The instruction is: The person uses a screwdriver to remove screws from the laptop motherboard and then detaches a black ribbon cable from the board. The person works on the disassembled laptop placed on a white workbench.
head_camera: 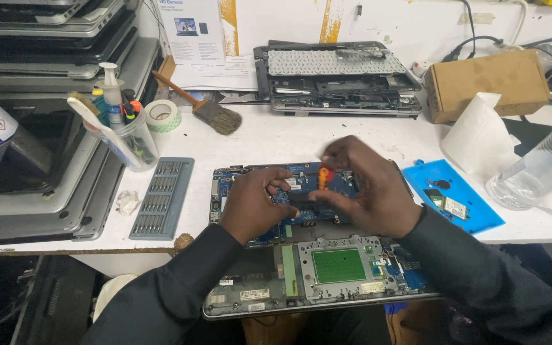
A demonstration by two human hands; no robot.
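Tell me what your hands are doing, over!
Left hand steadying opened laptop. Right hand holding orange tool over blue circuit board. Nothing blocking.

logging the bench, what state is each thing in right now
opened laptop: cover off, blue board exposed
second laptop: dismantled, keyboard loose on top
right hand: holding orange screwdriver upright on board
left hand: resting on board
bit tray: open, bits in rows
cardboard box: closed

A glossy blue circuit board (289,191) lies in a matt grey metal laptop chassis (269,291) on a smooth white tabletop (289,137).
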